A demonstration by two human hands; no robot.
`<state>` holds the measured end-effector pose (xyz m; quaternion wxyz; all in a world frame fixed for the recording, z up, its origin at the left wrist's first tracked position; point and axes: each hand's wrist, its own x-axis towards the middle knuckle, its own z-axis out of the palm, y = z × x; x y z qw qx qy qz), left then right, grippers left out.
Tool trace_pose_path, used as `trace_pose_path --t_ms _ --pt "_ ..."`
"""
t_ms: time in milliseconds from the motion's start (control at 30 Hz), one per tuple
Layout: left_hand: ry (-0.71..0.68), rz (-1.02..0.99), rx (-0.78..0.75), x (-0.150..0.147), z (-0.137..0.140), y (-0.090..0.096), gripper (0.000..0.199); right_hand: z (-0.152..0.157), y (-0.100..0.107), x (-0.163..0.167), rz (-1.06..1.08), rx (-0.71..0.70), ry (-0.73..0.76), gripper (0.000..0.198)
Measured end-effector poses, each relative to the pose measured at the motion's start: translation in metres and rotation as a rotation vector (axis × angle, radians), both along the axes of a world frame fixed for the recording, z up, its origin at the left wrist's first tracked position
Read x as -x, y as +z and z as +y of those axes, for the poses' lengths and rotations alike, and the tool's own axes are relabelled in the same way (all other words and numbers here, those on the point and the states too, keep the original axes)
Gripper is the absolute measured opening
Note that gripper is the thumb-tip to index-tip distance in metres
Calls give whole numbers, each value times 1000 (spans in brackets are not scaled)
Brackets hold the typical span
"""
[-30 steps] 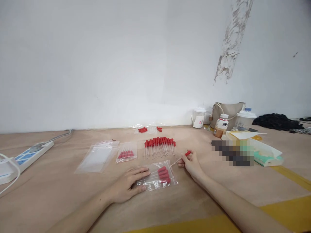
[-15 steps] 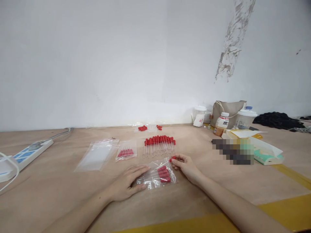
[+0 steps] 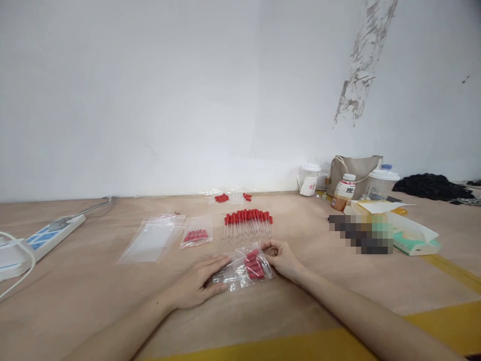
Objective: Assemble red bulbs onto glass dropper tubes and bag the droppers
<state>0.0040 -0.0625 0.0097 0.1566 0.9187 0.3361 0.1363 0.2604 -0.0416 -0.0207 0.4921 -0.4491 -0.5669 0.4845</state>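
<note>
A clear zip bag (image 3: 235, 281) lies flat in front of me, with several droppers (image 3: 252, 263) inside, their red bulbs toward the right end. My left hand (image 3: 201, 281) rests on the table with fingers stretched out, fingertips and thumb at the bag's left end. At the bag's right edge, my right hand (image 3: 280, 258) is closed in a pinch beside the top bulb; its fingertips are partly hidden. Just beyond is a row of red-bulbed droppers (image 3: 248, 223). To its left lies another bag of droppers (image 3: 197, 233), with flat zip bags (image 3: 150, 240) beside it.
Small bags with red pieces (image 3: 221, 198) lie by the wall. A power strip (image 3: 47, 240) with cables is at the left. At the right stand a lidded cup (image 3: 310, 180), a bottle (image 3: 342, 193), a grey bag (image 3: 355, 170) and a tissue pack (image 3: 417, 238).
The red dropper bulb in my right fingers has gone into the bag, beside the others. My right hand has shifted slightly left; my left hand stays nearly still.
</note>
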Motion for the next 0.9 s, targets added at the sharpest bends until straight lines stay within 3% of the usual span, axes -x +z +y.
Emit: trace_pose_path --t_ms 200,333,400,533,667,800,900 --pt "-9 -29 -1 0 -1 1 52 15 7 7 -90 186 35 27" --pt "13 -25 4 1 -1 -2 51 22 3 16 -115 132 -189 24" --pt "22 -28 5 2 0 -3 52 23 3 14 -102 167 -229 22" --pt "16 -43 10 1 -1 -2 52 20 8 0 -110 300 -90 14" --pt "13 -69 22 0 -1 -1 49 14 11 -5 -148 180 166 27" --pt "40 -105 49 2 0 -2 50 6 11 1 -77 143 184 27" --pt "102 -188 18 3 4 -7 46 2 14 2 138 161 193 24"
